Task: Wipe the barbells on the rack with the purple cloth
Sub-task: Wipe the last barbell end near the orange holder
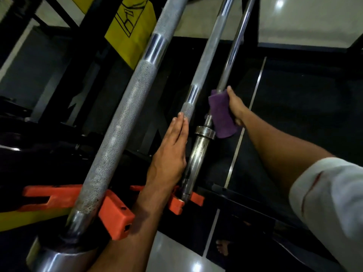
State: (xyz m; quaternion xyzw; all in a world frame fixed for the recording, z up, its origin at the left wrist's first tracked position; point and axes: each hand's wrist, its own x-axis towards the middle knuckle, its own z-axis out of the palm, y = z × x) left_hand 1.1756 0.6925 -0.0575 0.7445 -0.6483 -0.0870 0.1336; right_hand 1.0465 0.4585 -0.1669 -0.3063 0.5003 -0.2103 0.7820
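Note:
Three steel barbells lean side by side on the rack. The thick knurled barbell point(125, 118) is nearest, at the left. The middle barbell point(208, 50) has a knurled shaft. The thin smooth barbell point(235, 42) stands at the right, with its collar and sleeve point(198, 152) below. My right hand point(236, 107) grips the purple cloth point(221, 112), wrapped round the thin barbell just above the collar. My left hand point(170, 152) lies flat with straight fingers against the lower part of the middle barbell, fingertips touching the knurling.
Orange rack holders point(115, 211) cradle the bars' lower ends. A yellow panel point(131, 30) with black lines hangs behind the bars. Black frame beams cross the upper left. The floor is dark mat and glossy pale tile, and a bare foot point(223, 246) shows at the bottom.

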